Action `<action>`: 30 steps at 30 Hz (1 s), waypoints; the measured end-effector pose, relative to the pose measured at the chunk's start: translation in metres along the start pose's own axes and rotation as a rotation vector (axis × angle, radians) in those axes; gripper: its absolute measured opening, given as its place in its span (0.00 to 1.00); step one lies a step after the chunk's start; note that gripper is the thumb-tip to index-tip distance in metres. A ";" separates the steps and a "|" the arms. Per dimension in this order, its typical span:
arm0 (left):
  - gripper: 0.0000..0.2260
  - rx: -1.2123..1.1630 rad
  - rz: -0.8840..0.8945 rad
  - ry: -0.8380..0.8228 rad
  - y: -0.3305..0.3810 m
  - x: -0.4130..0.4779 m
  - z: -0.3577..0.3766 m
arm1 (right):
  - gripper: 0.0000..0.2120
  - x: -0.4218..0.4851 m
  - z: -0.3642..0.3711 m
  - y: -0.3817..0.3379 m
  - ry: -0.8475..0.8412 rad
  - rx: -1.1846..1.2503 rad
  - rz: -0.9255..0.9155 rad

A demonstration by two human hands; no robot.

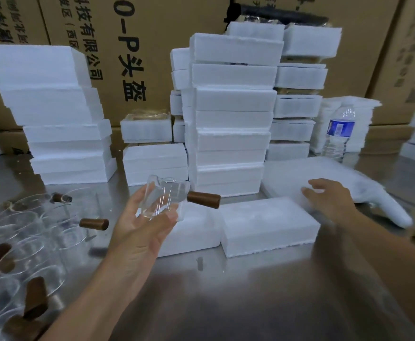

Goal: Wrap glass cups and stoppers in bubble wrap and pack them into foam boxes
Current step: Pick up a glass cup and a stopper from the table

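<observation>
Glass cup [162, 200] with a brown handle lies in the left hand [138, 232], fingers curled round it, above the tabletop's middle. The right hand [329, 200] spreads slack-fingered over bubble wrap [290, 173], gripping nothing.

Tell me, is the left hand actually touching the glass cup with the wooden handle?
Touching. The head view shows the left hand cradling the glass cup, fingers curled round its lower part with no gap.
</observation>
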State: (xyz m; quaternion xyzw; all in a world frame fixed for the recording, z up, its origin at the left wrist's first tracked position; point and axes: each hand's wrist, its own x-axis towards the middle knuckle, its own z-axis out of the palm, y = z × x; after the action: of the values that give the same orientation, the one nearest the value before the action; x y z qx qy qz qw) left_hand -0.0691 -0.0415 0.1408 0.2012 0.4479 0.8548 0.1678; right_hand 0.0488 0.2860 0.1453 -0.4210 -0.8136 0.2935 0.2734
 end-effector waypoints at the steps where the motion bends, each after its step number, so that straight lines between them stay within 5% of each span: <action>1: 0.35 -0.009 0.006 -0.001 -0.001 0.000 0.000 | 0.19 -0.001 0.000 0.001 0.017 -0.026 -0.009; 9: 0.26 -0.062 0.008 -0.003 0.000 -0.001 0.001 | 0.07 -0.012 -0.001 -0.004 0.243 -0.306 -0.034; 13: 0.29 -0.068 -0.011 -0.006 0.006 -0.003 0.002 | 0.11 -0.018 -0.010 -0.016 0.423 -0.265 0.020; 17: 0.28 -0.115 0.006 -0.039 0.011 -0.005 0.001 | 0.09 -0.045 -0.026 -0.058 0.526 -0.082 -0.165; 21: 0.29 -0.142 0.011 -0.068 0.018 -0.008 0.000 | 0.07 -0.103 -0.022 -0.101 0.390 0.139 -0.502; 25: 0.19 -0.185 0.030 -0.099 0.026 -0.008 -0.005 | 0.06 -0.152 0.006 -0.120 0.157 0.245 -0.783; 30: 0.22 -0.222 0.065 -0.056 0.033 -0.005 -0.009 | 0.03 -0.174 0.049 -0.126 -0.196 0.192 -0.830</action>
State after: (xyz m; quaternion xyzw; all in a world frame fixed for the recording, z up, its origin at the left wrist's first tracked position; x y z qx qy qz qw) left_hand -0.0728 -0.0677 0.1628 0.2199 0.3391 0.8980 0.1738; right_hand 0.0350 0.0673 0.1671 -0.0010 -0.9049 0.2718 0.3274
